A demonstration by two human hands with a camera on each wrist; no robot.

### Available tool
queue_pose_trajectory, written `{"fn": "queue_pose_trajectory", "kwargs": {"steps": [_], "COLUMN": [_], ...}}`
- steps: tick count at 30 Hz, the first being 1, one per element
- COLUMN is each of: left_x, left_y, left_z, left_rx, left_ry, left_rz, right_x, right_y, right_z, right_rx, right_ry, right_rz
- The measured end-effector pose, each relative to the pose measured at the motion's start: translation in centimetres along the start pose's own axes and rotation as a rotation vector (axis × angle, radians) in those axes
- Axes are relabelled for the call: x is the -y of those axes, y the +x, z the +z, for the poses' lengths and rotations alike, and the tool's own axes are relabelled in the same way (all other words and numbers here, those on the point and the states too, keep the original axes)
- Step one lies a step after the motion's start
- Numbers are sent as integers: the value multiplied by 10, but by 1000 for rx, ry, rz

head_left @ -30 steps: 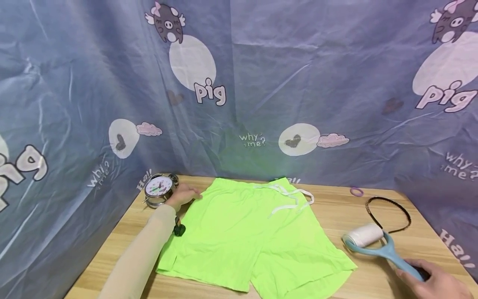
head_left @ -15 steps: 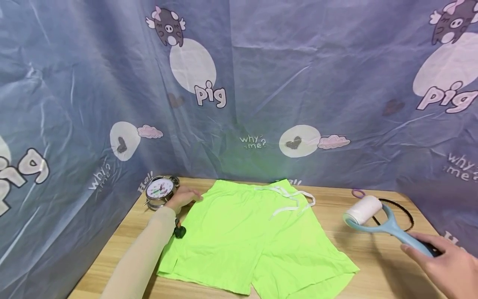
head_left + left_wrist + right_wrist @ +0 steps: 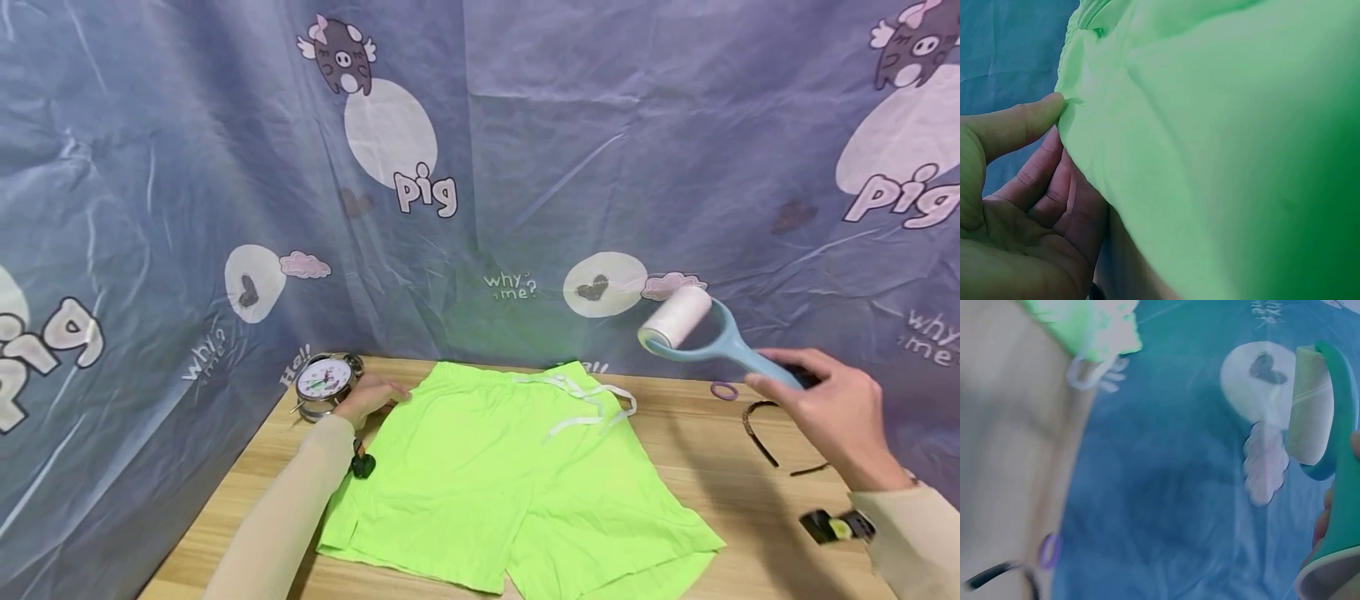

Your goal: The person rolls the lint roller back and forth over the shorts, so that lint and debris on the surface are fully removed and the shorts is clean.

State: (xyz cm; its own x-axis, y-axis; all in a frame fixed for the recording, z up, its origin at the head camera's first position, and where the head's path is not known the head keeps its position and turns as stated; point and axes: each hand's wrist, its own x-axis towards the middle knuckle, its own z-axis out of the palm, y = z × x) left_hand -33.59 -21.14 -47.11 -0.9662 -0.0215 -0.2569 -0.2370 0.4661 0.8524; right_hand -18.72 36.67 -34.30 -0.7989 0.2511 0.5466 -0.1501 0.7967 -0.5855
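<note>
Bright green shorts [image 3: 480,467] with white drawstrings [image 3: 577,400] lie spread on the wooden table. At their upper left side, my left hand [image 3: 367,397] pinches the edge near the waistband; in the left wrist view the thumb [image 3: 1029,122] lies on top of the fabric and the other fingers are partly under it. My right hand [image 3: 836,408] grips the handle of a lint roller [image 3: 682,321], held in the air to the right of the shorts. Its blue frame carries a white roll [image 3: 1311,406], which points toward the back curtain.
A twin-bell alarm clock [image 3: 325,379] stands right beside my left hand. On the table's right side lie a purple hair tie [image 3: 723,390] and a dark headband [image 3: 761,437], partly hidden by my right arm. A printed blue curtain [image 3: 540,167] encloses the table's back and sides.
My right hand has lifted the lint roller from low over the table at the right, up and to the left. My left hand stays at the shorts' edge.
</note>
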Motion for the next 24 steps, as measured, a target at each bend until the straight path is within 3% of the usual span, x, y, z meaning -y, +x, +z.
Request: {"fn": "queue_pose_trajectory", "kwargs": {"steps": [9, 16, 24], "left_x": [-1, -2, -2], "left_y": [1, 3, 1], "left_z": [-2, -1, -3], "left_rx": [18, 36, 47], "left_ry": [-29, 15, -34], "left_rz": [-25, -11, -30], "right_x": [57, 101, 141], "right_y": [43, 60, 71], "right_z": [48, 91, 152], "right_rx": [37, 123, 277], "right_ry": [196, 264, 331], "right_rz": [-141, -203, -255]}}
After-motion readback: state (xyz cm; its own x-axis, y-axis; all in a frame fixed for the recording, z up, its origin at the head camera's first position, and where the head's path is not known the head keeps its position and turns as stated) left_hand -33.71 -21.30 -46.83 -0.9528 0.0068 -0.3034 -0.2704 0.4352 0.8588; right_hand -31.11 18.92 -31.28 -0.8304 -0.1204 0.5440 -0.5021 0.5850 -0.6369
